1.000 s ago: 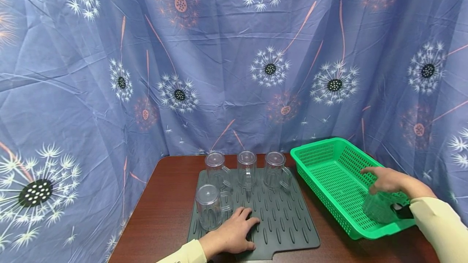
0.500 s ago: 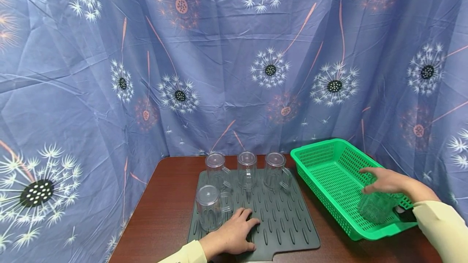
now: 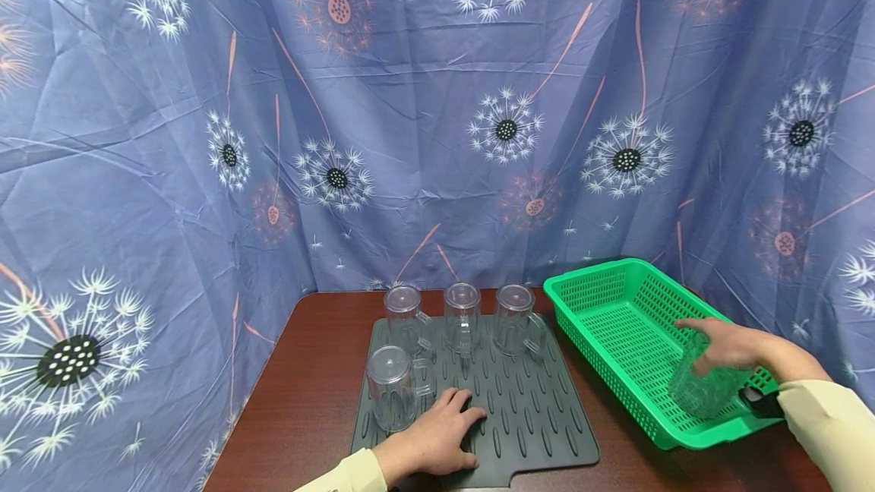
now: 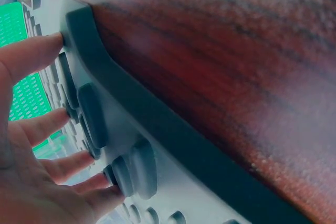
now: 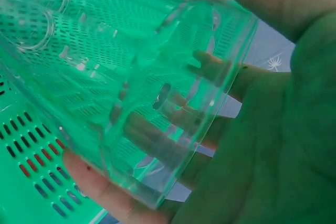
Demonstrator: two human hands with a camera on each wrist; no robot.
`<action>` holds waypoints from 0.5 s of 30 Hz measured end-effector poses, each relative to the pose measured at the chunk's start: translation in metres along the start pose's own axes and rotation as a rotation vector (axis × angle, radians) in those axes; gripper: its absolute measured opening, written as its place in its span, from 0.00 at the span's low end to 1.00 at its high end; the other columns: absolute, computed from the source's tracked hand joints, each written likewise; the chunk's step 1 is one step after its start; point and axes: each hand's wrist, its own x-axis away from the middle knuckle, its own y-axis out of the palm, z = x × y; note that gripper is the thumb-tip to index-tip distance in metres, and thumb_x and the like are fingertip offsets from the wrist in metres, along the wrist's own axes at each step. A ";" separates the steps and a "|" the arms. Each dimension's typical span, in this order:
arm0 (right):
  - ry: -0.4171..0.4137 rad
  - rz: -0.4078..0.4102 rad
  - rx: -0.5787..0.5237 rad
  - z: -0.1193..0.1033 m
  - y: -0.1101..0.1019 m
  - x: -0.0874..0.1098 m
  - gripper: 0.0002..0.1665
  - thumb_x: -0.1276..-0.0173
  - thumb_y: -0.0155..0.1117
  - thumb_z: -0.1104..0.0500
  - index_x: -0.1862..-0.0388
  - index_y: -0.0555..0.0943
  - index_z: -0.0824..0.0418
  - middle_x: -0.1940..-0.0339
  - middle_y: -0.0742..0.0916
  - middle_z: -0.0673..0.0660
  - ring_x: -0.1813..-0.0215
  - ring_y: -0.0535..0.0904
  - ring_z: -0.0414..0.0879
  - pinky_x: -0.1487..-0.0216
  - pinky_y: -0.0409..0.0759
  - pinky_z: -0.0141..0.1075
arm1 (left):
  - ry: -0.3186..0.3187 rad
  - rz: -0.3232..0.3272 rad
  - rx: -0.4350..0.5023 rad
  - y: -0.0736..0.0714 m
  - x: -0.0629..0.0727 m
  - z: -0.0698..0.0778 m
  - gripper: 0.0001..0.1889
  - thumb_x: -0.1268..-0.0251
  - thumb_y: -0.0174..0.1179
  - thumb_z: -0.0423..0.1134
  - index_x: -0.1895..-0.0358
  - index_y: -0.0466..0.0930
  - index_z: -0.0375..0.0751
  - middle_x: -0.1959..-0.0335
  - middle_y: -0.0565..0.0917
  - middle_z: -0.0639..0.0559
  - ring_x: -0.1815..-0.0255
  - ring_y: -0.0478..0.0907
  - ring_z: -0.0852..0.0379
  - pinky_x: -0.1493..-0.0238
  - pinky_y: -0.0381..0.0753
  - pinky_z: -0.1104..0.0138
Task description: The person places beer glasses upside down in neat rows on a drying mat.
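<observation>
In the head view, my right hand (image 3: 734, 344) reaches into the green basket (image 3: 598, 380) and grips a clear glass mug (image 3: 693, 397). The right wrist view shows my thumb on one side of the mug (image 5: 100, 77) and my fingers (image 5: 100, 190) curled round the other; the mug tilts inside the basket. My left hand (image 3: 437, 435) rests with spread fingers on the front part of a grey ridged drying mat (image 3: 540, 431). In the left wrist view its fingertips touch the mat's edge and ridges, holding nothing.
Several clear mugs stand upside down on the mat: a back row with a left mug (image 3: 406, 317), a middle mug (image 3: 462, 317) and a right mug (image 3: 513, 321), plus a front-left mug (image 3: 391, 389). A patterned curtain (image 3: 410, 135) hangs behind the brown table (image 3: 294, 378).
My right hand first drew the mug slightly left in the basket, its fingers spread above it; now it sits lower, with its fingers round the mug. My left hand has stayed in place.
</observation>
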 end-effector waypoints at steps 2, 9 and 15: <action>0.003 0.000 -0.006 -0.001 0.000 0.001 0.53 0.52 0.74 0.65 0.29 0.61 0.79 0.33 0.57 0.91 0.40 0.65 0.78 0.63 0.75 0.42 | 0.001 0.001 0.002 0.000 0.000 0.000 0.33 0.40 0.69 0.57 0.31 0.73 0.60 0.26 0.67 0.47 0.25 0.62 0.48 0.34 0.74 0.54; 0.010 -0.010 -0.036 0.000 -0.001 0.001 0.45 0.49 0.75 0.62 0.33 0.68 0.74 0.37 0.66 0.84 0.57 0.73 0.58 0.75 0.71 0.40 | -0.004 0.005 0.004 -0.001 0.001 0.001 0.33 0.40 0.69 0.57 0.31 0.73 0.60 0.26 0.67 0.47 0.25 0.62 0.47 0.34 0.74 0.53; 0.029 -0.033 -0.059 -0.001 0.000 0.002 0.40 0.44 0.74 0.59 0.35 0.70 0.71 0.38 0.67 0.84 0.65 0.73 0.53 0.79 0.69 0.40 | 0.004 0.010 -0.005 -0.001 0.001 0.001 0.33 0.40 0.69 0.57 0.31 0.73 0.60 0.26 0.67 0.47 0.25 0.62 0.47 0.34 0.75 0.54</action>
